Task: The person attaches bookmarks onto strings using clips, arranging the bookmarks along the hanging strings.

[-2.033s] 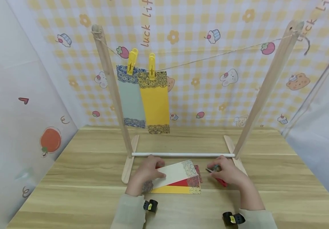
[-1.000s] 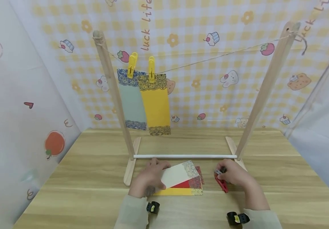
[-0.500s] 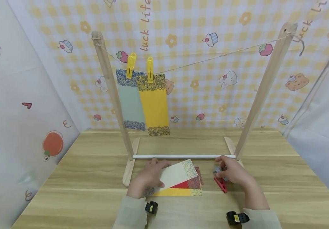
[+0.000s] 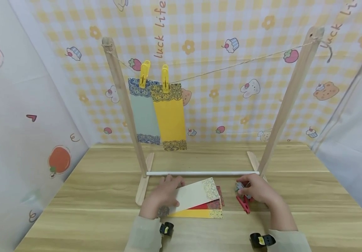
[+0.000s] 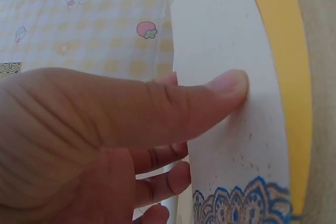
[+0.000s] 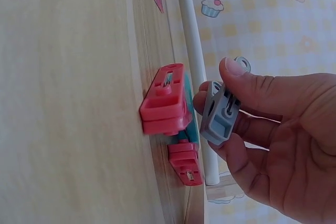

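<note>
My left hand grips the left end of a cream card with a lace-patterned border. In the left wrist view the thumb lies on the card's face, its fingers curled behind the edge. A red card and a yellow card lie beneath, fanned out. My right hand pinches a grey clothespin between thumb and fingers. Beside it on the table are red clothespins, with a teal one partly hidden behind them.
A wooden frame's left post and right post carry a string. Yellow clothespins hang a pale green card and a yellow card on it. A white rod joins the posts low down.
My right hand has moved from among the clothespins to pinching the grey one, and red clothespins show more below it. The left hand shifted slightly and stays on the cream card.
</note>
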`<state>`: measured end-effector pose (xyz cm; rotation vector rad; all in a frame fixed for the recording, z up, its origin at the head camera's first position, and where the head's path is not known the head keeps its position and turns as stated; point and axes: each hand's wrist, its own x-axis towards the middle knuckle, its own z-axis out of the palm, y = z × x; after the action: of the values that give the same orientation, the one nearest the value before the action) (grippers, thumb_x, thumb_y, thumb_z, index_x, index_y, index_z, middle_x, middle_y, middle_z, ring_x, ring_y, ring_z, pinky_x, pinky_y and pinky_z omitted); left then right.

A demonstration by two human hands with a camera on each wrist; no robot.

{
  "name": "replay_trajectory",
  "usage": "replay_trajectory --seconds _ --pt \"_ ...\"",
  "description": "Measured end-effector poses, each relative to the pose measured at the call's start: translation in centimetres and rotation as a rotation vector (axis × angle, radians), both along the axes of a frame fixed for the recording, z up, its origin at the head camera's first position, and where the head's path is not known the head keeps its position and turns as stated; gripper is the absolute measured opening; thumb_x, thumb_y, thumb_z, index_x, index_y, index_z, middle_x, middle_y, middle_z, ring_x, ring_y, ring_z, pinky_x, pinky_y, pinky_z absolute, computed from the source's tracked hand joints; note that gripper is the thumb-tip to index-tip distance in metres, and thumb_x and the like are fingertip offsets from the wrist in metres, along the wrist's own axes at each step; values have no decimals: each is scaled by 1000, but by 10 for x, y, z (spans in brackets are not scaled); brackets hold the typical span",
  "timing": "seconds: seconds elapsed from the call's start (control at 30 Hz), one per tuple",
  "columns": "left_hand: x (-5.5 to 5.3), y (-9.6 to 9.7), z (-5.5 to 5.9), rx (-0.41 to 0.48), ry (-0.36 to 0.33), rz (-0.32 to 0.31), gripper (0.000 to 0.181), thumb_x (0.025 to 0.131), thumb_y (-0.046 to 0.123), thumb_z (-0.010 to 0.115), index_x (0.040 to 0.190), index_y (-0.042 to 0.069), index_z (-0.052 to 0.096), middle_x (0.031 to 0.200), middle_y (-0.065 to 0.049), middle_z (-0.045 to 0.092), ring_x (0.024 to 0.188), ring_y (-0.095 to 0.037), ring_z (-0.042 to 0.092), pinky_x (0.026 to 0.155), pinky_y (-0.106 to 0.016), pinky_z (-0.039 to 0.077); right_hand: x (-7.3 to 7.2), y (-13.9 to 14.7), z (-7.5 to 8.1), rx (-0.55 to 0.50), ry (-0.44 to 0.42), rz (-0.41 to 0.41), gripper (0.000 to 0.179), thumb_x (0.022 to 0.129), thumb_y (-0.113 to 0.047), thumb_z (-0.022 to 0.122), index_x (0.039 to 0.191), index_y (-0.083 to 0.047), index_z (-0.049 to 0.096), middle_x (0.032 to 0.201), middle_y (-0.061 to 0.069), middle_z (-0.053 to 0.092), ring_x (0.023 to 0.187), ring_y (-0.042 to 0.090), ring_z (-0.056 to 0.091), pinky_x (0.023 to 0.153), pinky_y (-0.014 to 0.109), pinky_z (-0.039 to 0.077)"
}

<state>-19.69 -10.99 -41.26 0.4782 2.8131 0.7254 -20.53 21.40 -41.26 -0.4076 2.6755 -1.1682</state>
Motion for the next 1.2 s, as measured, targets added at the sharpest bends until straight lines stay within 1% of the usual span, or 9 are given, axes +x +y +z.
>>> replay_trajectory --seconds 0.17,0.33,0.4,0.5,0.57,0.73,0.97,1.07,1.2 --pt "-1 0 1 -30 -4 12 55 69 4 86 113 18 57 116 -7 66 103 -28 59 90 -60 41 -2 2 0 -11 25 20 39 85 1 71 120 17 60 91 13 67 77 17 60 57 29 52" --pt "-1 -2 1 5 -52 19 54 72 4 84 115 18 56 118 -7 69 104 -29 63 99 -71 32 -3 4 -4 -12 25 19 37 86 -3 72 118 14 63 92 10 68 82 17 60 65 25 50" --pt "-1 -3 1 29 -66 -1 53 74 3 83 117 16 56 122 -9 67 106 -31 64 99 -67 38 -4 4 -5 -21 29 22 37 87 -4 72 118 13 63 92 10 68 82 16 59 66 25 50" --pt "-1 -4 1 65 -71 -38 52 77 0 79 121 14 57 127 -12 65 109 -32 63 90 -54 50 -4 4 -6 -29 44 23 36 87 -4 72 118 13 63 90 9 68 80 16 58 65 25 49" --pt "-2 -4 0 90 -71 -60 50 78 -3 77 123 12 60 129 -13 64 111 -33 63 85 -48 53 -4 3 -5 -40 47 13 36 88 -3 71 119 12 63 90 9 68 80 16 57 64 25 48" --pt "-4 -6 1 111 -56 -83 45 78 -5 74 119 12 66 127 -11 66 118 -32 60 97 -51 50 -3 3 -2 -56 64 -8 37 90 -4 69 123 11 60 94 11 69 82 17 59 65 27 49" --pt "-5 -7 4 123 -40 -119 35 80 -3 73 110 13 69 112 -7 69 106 -26 62 89 -45 51 -2 1 2 -113 54 -27 39 92 -4 67 126 11 56 92 12 68 78 17 61 62 27 50" --pt "-4 -7 8 129 -44 -120 34 80 -3 72 110 13 69 110 -7 70 105 -27 64 86 -43 53 -2 0 4 -119 53 -28 40 93 -6 66 128 9 55 89 11 67 70 12 56 59 25 46" --pt "-3 -8 11 151 -58 -118 32 82 -4 70 111 11 69 112 -10 70 107 -31 65 86 -45 54 -3 -2 6 -125 76 -33 42 94 -9 66 130 8 55 83 12 64 59 7 45 54 24 40"
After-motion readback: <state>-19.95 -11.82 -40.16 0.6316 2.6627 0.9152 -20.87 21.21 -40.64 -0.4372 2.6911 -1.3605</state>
